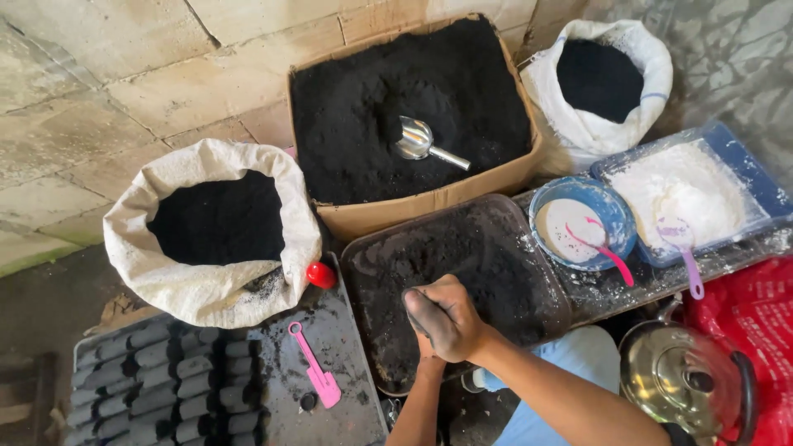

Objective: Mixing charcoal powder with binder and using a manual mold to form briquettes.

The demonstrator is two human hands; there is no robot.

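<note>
Both hands, right hand [446, 318] folded over left hand [425, 345], press together on something hidden above the dark tray [496, 239], whose long axis runs left-right.

- The dark tray [496, 239] lay open across its far half
- A cardboard box [429, 198] walled the tray's far edge
- A blue bowl [615, 219] stood just right of the tray
- A kettle [686, 380] crowded its near right corner

A dark tray [529, 239] of black powder lay mid-frame; a lump of it sat pressed inside my clasped grip.
</note>
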